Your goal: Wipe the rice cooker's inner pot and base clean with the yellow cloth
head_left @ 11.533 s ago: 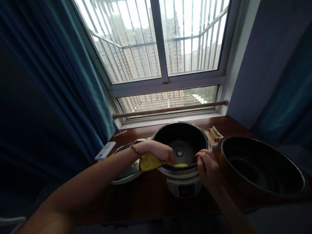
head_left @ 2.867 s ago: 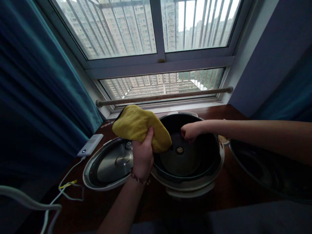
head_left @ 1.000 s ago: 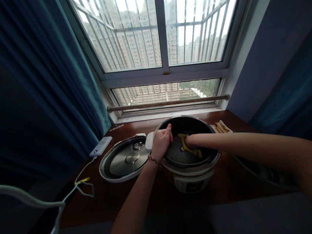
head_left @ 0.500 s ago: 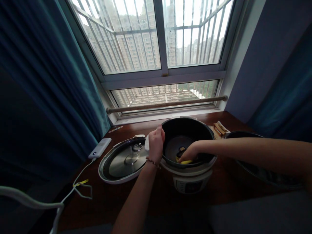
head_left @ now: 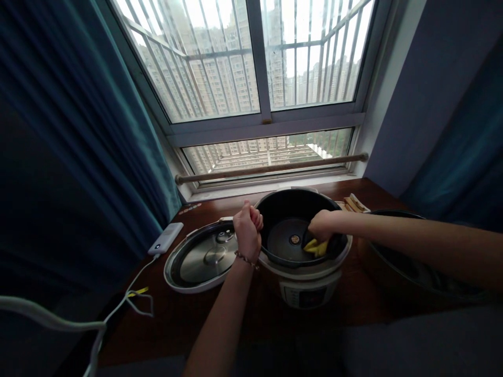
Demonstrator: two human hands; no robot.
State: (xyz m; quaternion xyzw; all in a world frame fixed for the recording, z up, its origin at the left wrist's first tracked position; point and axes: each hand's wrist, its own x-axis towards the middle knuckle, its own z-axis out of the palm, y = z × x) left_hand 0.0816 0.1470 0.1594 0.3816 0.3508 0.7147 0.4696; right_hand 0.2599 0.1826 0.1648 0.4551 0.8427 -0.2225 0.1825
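A dark round inner pot (head_left: 281, 246) sits in a white electric pressure cooker (head_left: 288, 293), whose control panel faces me. My right hand (head_left: 323, 226) reaches inside, closed on a yellow cloth (head_left: 315, 248) against the pot's right inner wall. Part of the cloth looks dark and merges with the pot. At the left rim, my left hand (head_left: 248, 226) is closed, its thumb up and fingers curled; whether they grip the rim is hidden. Beside that hand, the cooker's round lid (head_left: 210, 259) lies with its metal inner side up.
A large dark basin (head_left: 387, 262) stands right of the cooker, partly under my right forearm. Behind it are light wooden pieces (head_left: 356, 203). A white power bank (head_left: 167, 238) with a cable lies at left. The window rail (head_left: 271, 168) runs behind the table.
My right hand has moved right and slightly up with the yellow cloth, from the pot's front bottom to its right wall. My left hand stays by the left rim, shifted slightly.
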